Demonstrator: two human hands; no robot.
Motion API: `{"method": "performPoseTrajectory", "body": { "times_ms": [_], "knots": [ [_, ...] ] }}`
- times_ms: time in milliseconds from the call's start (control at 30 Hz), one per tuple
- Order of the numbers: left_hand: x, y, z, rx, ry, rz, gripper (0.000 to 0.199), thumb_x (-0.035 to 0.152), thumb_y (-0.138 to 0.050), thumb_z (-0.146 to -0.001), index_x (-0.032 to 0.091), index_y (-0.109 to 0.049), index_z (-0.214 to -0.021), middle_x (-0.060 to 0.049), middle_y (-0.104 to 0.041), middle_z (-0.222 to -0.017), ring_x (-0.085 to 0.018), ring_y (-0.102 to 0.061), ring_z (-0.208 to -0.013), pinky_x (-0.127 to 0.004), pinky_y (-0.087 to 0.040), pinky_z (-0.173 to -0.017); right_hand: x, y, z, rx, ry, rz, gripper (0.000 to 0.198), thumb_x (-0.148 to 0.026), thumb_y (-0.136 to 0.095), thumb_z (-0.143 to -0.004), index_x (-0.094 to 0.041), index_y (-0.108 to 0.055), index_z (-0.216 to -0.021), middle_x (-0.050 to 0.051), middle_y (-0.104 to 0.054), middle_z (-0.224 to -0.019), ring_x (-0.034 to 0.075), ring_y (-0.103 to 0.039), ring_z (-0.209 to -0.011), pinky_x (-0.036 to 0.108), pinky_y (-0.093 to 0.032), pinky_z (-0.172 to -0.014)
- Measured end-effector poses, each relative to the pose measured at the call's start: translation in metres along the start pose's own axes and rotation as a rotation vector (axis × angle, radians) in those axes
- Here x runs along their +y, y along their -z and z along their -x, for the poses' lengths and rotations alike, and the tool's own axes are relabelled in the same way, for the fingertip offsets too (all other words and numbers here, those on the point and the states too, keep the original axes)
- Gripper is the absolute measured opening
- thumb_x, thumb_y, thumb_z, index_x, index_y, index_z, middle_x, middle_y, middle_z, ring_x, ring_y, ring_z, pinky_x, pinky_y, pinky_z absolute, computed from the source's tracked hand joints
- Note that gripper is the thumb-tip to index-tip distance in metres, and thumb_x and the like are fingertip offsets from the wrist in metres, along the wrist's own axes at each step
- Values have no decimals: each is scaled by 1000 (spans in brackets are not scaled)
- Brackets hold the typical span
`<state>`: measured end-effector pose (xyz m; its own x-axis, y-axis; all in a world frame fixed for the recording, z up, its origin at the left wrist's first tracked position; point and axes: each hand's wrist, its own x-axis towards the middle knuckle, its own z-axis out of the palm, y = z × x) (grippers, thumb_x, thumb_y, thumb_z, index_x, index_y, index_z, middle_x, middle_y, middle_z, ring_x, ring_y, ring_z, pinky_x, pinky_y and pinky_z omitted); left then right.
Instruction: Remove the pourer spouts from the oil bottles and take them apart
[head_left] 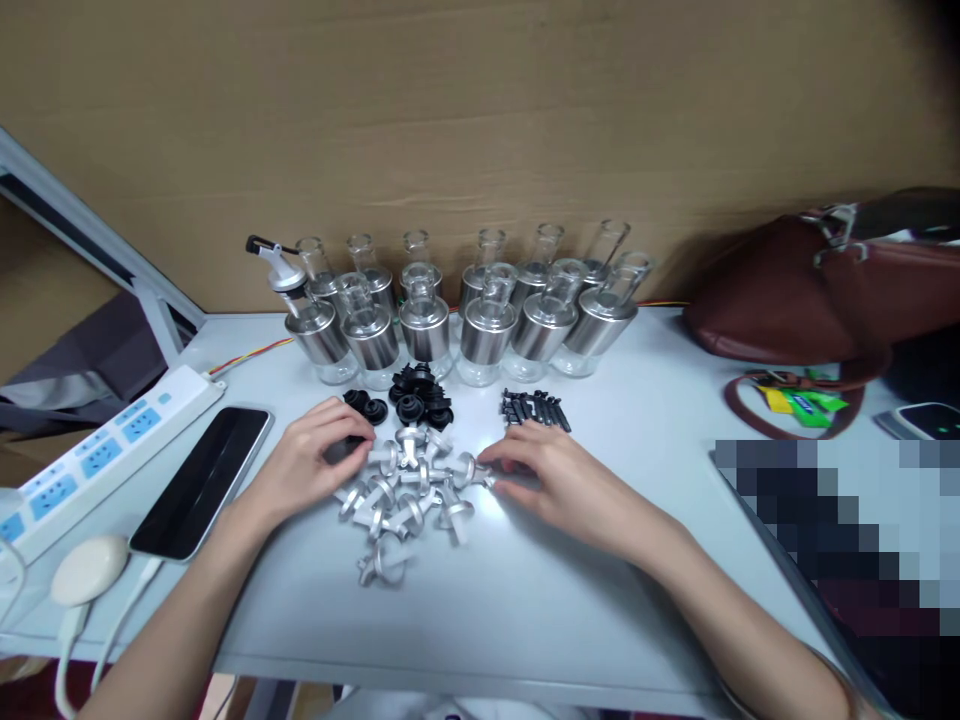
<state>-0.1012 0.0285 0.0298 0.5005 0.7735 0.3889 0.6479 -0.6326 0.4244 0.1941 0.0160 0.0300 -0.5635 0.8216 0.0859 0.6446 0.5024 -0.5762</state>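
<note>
Between my hands lies a loose pile of silver-grey pourer spouts (411,510), each with a round collar. My left hand (319,450) rests at the pile's left edge, fingers bent and thumb apart, close to the black ribbed stoppers (410,408); its fingertips are partly hidden. At the right edge, my right hand (544,480) has thumb and fingers apart beside the end of one spout, seeming to touch it. Just behind that hand is a cluster of small black parts (534,407). No lifted object shows in either hand.
Two rows of glass bottles with metal bands (489,330) stand at the back; a fitted pourer (281,270) tops the front-left one. A phone (202,485) and power strip (112,455) lie left. A brown bag (795,290) and green-yellow packets (806,405) sit right.
</note>
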Motion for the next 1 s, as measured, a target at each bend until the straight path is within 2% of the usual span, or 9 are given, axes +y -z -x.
{"method": "performPoseTrajectory", "body": {
  "times_ms": [167, 367, 600, 800, 933, 1000],
  "knots": [
    [-2, -2, 4, 78, 21, -46, 24, 9, -46, -86, 18, -68, -89, -2, -71, -80, -14, -66, -70, -25, -52, -66, -3, -6, 0, -74, 7, 53, 14, -14, -66, -84, -21, -70, -96, 6, -69, -92, 23, -64, -89, 39, -45, -79],
    [-3, -4, 7, 207, 88, -70, 21, 12, -50, -85, 21, -66, -95, 1, -71, -79, -14, -66, -70, -24, -52, -68, -4, -3, -1, 73, 10, 107, 12, -17, -59, -86, -19, -65, -97, 8, -68, -95, 24, -62, -88, 38, -43, -75],
    [-5, 1, 4, 18, 117, -87, 23, 18, -48, -86, 20, -66, -100, -6, -70, -98, -18, -67, -86, -27, -54, -72, -3, -1, -1, 218, 48, 34, 11, -21, -55, -90, -20, -63, -97, 7, -68, -91, 23, -63, -85, 38, -43, -75],
    [-7, 3, 4, -16, 119, -44, 11, 22, -54, -84, 20, -64, -84, -4, -67, -88, -17, -65, -80, -28, -52, -75, -5, 1, -2, 302, 53, -21, 9, -22, -55, -89, -22, -63, -93, 5, -70, -87, 23, -64, -82, 37, -44, -75],
    [-6, 3, 3, -64, 135, -9, 8, 21, -55, -84, 20, -63, -86, -2, -67, -87, -15, -64, -77, -25, -50, -71, -6, 4, -1, 380, 46, -53, 8, -23, -56, -89, -21, -62, -94, 5, -68, -84, 22, -64, -80, 37, -46, -74],
    [-5, 3, 4, -38, 144, 0, 7, 21, -55, -84, 20, -62, -84, -1, -66, -84, -15, -63, -75, -25, -50, -69, -7, 5, -1, 443, 49, -84, 7, -25, -57, -89, -22, -62, -94, 4, -68, -84, 21, -64, -79, 35, -47, -73]
  ]
}}
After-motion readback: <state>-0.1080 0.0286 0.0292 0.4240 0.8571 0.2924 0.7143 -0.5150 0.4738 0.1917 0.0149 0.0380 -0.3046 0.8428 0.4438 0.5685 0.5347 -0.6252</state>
